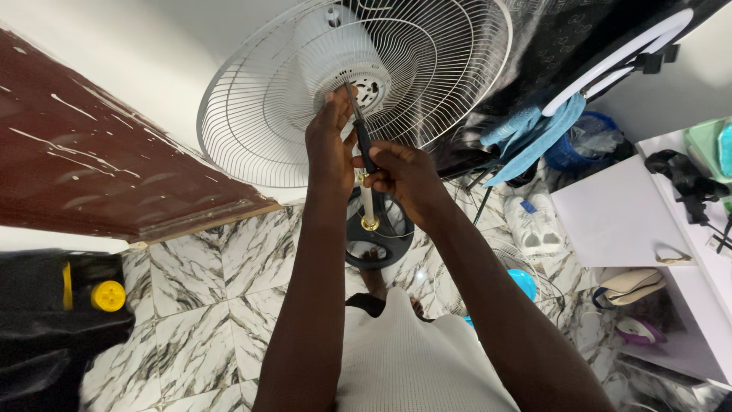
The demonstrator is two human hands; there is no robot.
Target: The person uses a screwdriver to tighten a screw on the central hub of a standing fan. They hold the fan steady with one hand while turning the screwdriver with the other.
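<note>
A white standing fan fills the upper middle, its rear wire guard point(259, 114) around the white motor housing point(335, 49). My right hand point(404, 174) grips the dark handle of a screwdriver point(360, 130), whose tip points up into the housing's vented underside. My left hand point(328, 137) presses against the housing beside the screwdriver shaft, fingers curled at the tip. Below my hands the fan's white pole point(368, 206) runs down to a round black base point(377, 240) on the marble floor.
A dark red wooden door point(99, 164) stands at the left. A black case with yellow knob point(107, 295) sits lower left. A ring light point(618, 57), blue cloth point(534, 133), white sneakers point(534, 221) and a white table point(618, 214) crowd the right.
</note>
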